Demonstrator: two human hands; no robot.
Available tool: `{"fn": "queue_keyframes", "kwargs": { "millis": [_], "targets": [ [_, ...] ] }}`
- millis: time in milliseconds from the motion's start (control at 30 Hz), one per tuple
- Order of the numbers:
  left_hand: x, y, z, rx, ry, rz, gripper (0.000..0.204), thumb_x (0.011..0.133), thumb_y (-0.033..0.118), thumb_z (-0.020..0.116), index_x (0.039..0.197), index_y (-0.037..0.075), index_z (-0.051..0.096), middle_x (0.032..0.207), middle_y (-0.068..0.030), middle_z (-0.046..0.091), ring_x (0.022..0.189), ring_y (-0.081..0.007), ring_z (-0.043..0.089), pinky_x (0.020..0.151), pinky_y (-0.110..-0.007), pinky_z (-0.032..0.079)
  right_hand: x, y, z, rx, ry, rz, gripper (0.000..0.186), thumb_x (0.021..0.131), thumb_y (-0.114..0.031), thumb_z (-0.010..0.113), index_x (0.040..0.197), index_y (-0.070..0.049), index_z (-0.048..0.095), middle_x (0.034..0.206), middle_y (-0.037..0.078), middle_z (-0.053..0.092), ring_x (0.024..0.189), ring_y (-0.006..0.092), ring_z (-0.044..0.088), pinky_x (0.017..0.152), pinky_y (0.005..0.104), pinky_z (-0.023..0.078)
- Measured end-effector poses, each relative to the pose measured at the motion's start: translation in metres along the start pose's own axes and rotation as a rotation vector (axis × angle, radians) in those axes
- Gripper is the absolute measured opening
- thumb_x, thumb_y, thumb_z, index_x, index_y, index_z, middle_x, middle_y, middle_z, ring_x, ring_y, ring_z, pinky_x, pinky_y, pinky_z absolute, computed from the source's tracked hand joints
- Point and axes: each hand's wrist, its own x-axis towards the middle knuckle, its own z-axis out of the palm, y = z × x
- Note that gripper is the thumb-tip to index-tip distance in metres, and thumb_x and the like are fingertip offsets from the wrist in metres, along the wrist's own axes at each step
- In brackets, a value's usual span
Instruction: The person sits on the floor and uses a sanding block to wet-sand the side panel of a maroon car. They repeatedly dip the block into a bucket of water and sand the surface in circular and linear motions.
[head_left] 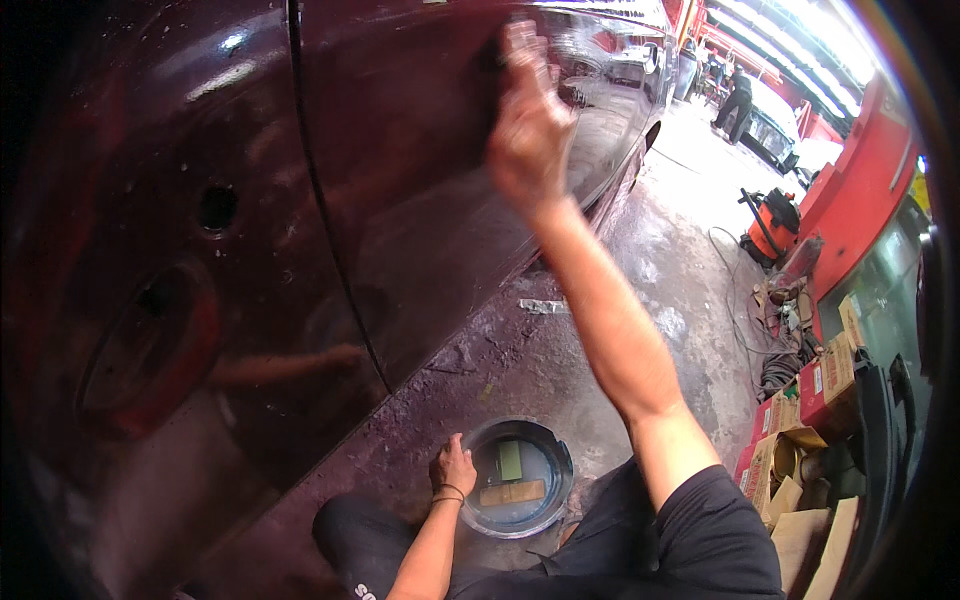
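A dark maroon car body (400, 200) rises on the left, with a panel seam running down it. My right hand (532, 135) is raised against the glossy panel at the top. Motion smears its fingers, so whether anything lies under them is hidden. Low down, my left hand (453, 468) grips the left rim of a round dark basin (567, 470) on the floor between my legs. Cloudy water fills the basin. In it lie a greenish rectangular pad (510, 461) and a tan flat block (512, 492).
Cardboard boxes (828, 385) and dark panels (880, 430) line the right side. Farther back stand an orange and black shop vacuum (772, 228), a hose or cable (735, 290), another car (770, 125) and a person (736, 103). A silvery strip (543, 306) lies on the floor.
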Motion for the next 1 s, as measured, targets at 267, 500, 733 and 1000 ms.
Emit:
{"fn": "queue_keyframes", "kwargs": {
  "millis": [267, 500, 733, 1000],
  "targets": [
    [-0.008, 0.023, 0.018, -0.019, -0.069, 0.037, 0.043, 0.098, 0.018, 0.067, 0.139, 0.013, 0.054, 0.124, -0.0197, 0.07, 0.112, -0.0411, 0.069, 0.093, -0.052, 0.055, 0.072, 0.193, -0.039, -0.456, 0.028, 0.173, 0.045, 0.109, -0.026, 0.041, 0.143, -0.007, 0.063, 0.13, 0.025, 0.07, 0.117, 0.0453, 0.069, 0.103, 0.0503, 0.054],
    [-0.005, 0.02, -0.014, -0.019, -0.052, -0.03, 0.041, 0.098, 0.016, 0.067, 0.137, 0.012, 0.055, 0.124, -0.0197, 0.07, 0.113, -0.0415, 0.069, 0.094, -0.052, 0.055, -0.017, -0.009, -0.006, 0.033, 0.041, -0.129, 0.046, 0.106, -0.004, 0.046, 0.149, -0.011, 0.06, 0.151, 0.019, 0.06, 0.143, 0.0372, 0.055, 0.125, 0.0605, 0.029],
    [-0.004, 0.026, 0.004, -0.044, -0.09, 0.004, 0.042, 0.099, 0.017, 0.066, 0.14, 0.012, 0.054, 0.128, -0.0187, 0.069, 0.116, -0.0406, 0.067, 0.096, -0.052, 0.054, 0.069, 0.192, -0.038, -0.35, -0.03, 0.122, 0.047, 0.108, -0.016, 0.041, 0.152, -0.011, 0.055, 0.137, 0.021, 0.069, 0.124, 0.0429, 0.067, 0.107, 0.0482, 0.053],
    [-0.002, 0.018, -0.014, -0.02, -0.066, -0.022, 0.042, 0.1, 0.018, 0.065, 0.14, 0.012, 0.054, 0.127, -0.0188, 0.069, 0.115, -0.0403, 0.068, 0.094, -0.052, 0.055, -0.01, 0.004, -0.007, 0.093, -0.042, -0.257, 0.049, 0.106, -0.002, 0.045, 0.151, -0.013, 0.059, 0.152, 0.02, 0.06, 0.15, 0.0348, 0.048, 0.127, 0.0554, 0.027]
  ]
}}
